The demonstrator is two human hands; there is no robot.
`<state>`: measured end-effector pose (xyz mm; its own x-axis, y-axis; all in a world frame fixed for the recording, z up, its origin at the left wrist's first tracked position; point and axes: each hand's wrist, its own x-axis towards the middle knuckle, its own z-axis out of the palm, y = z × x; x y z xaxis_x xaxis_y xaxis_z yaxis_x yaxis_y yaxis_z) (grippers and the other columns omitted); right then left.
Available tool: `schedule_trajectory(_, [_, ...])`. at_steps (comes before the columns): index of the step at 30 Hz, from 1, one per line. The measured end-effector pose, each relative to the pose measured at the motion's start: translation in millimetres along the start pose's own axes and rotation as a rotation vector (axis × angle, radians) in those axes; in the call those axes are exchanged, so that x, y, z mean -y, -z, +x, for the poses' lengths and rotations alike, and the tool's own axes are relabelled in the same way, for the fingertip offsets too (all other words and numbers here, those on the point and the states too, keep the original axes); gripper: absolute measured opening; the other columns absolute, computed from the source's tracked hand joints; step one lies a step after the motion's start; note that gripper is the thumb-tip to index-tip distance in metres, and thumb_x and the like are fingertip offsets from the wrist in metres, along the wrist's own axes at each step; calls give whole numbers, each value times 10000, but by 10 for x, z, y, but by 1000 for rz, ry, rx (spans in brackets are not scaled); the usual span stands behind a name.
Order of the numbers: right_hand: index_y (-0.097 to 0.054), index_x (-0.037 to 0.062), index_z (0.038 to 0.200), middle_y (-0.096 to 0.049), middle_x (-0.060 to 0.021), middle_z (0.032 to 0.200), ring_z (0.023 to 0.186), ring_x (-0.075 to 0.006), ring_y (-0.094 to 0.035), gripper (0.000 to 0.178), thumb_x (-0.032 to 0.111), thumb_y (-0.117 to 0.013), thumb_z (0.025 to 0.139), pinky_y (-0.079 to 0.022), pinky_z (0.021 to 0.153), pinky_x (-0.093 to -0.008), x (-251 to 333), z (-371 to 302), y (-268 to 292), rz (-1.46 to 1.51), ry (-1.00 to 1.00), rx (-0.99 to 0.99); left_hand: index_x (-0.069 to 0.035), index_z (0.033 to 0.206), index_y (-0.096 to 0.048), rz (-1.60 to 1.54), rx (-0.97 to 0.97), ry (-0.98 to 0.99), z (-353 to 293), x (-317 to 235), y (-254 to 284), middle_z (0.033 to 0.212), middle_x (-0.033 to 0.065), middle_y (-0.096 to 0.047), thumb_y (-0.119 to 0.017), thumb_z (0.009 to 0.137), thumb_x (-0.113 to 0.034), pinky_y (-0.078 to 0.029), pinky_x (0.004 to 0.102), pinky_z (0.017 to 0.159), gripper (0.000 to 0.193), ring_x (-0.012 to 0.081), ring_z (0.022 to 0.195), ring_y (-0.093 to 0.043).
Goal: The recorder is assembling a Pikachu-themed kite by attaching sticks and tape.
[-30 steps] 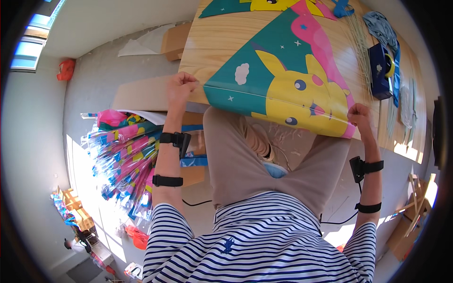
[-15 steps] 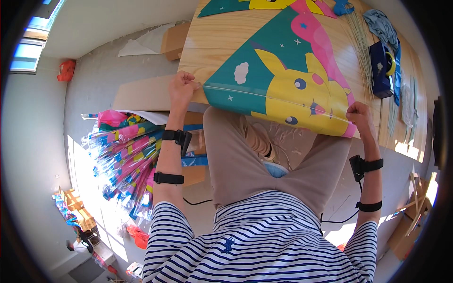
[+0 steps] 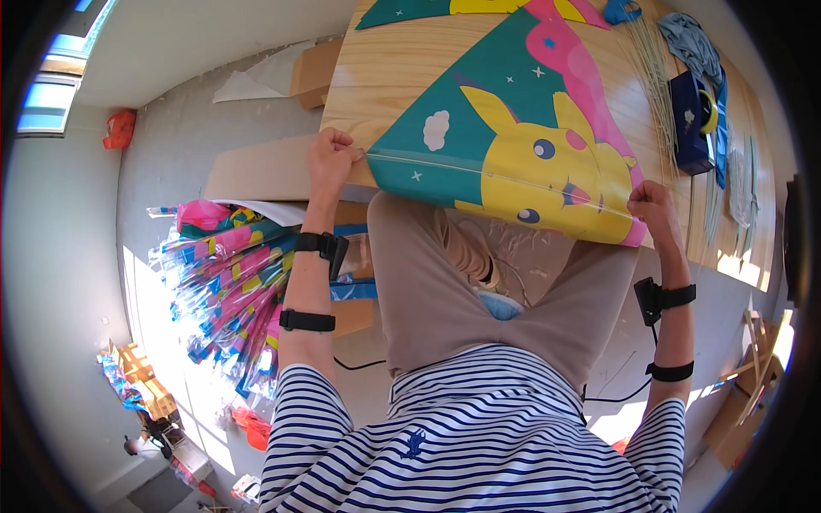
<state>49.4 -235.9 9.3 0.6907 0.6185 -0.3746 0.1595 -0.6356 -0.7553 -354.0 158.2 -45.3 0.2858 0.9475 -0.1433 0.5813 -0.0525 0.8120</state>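
Observation:
A large triangular printed sheet (image 3: 462, 94), green and pink with a yellow cartoon figure, lies on the wooden table and bends down over its near edge, above my knees. My left hand (image 3: 332, 162) is closed in a pinch at the sheet's left corner; what sits between the fingertips is too small to make out. At the opposite pink edge, my right hand (image 3: 653, 209) pinches the sheet. Between both hands a thin pale line crosses the sheet, with a glossy band along it. I cannot tell whether it is tape or a rod.
A second printed sheet (image 3: 410, 12) lies at the table's far edge. To the right are thin rods (image 3: 652, 77), a dark blue tape dispenser (image 3: 691, 137) and grey-blue cloth (image 3: 691, 43). Plastic-wrapped colourful bundles (image 3: 231, 282) and cardboard (image 3: 256, 175) are at left.

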Motion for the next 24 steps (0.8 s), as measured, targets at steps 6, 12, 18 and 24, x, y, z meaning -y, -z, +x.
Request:
schedule_trajectory(6, [-630,22,806,-579,1,699,644,-86,-523,44,8,-652,771,-397,593,-246,-34,2,-26,-6,28,6,5,911,-669,72,-17,1,-46,-64,-3,813,88,-680,-810,690,5,-538,319,696,263,188,750,-649])
schedule_trajectory(12, [-647,-11,782,-604,-31,684,656,-124,-563,69,19,-685,733,-440,608,-284,-147,28,7,-67,58,-19,-5,913,-674,113,-46,-63,-8,-8,-57,807,87,-678,-799,707,-42,-531,321,686,244,200,746,-645])
schedule_trajectory(18, [-685,-6,760,-674,-134,704,697,-240,-657,104,49,-735,688,-501,642,-363,4,33,-101,-245,139,-83,0,922,-677,109,-25,-76,9,119,26,798,78,-671,-772,710,-30,-523,312,676,234,174,714,-630])
schedule_trajectory(24, [-679,0,749,-671,-152,716,703,-267,-663,91,51,-707,679,-504,642,-373,-110,17,-119,-259,180,-119,-3,905,-668,85,-6,-45,0,-2,2,780,62,-656,-773,723,-19,-525,302,679,210,157,713,-625])
